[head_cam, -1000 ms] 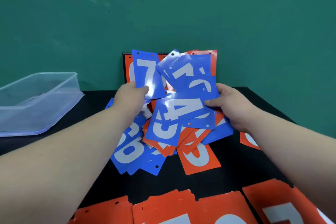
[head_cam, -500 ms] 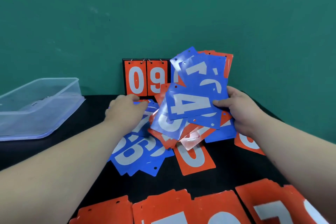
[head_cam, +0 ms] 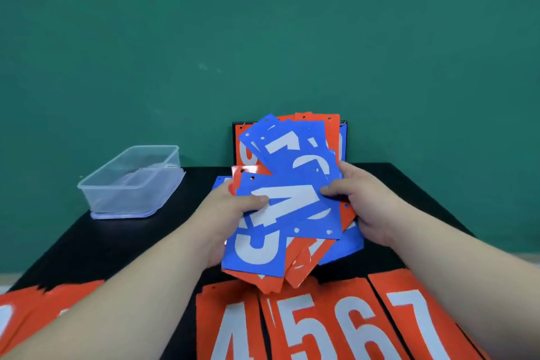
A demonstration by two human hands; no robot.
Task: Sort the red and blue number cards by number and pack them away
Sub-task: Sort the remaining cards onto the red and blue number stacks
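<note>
Both hands hold a loose, fanned stack of red and blue number cards (head_cam: 287, 207) above the black table (head_cam: 122, 240). A blue 4 lies on top, a blue card with a white digit under it. My left hand (head_cam: 230, 213) grips the stack's left edge, thumb on the blue 4. My right hand (head_cam: 362, 202) grips its right edge, thumb on top. Along the near edge lie sorted red piles: a 4 (head_cam: 230, 330), a 5 (head_cam: 304, 327), a 6 (head_cam: 356, 330) and a 7 (head_cam: 420, 321). More red cards (head_cam: 43, 304) lie at the near left.
A clear plastic box (head_cam: 131, 181) stands on its lid at the table's far left. A black flip scoreboard (head_cam: 238, 137) stands against the green wall, mostly hidden behind the held cards. The table's left and right edges drop off close by.
My left hand came off the table pile and took the stack's left edge. The stack is now lifted and drawn nearer, and the view tipped down onto the sorted red piles.
</note>
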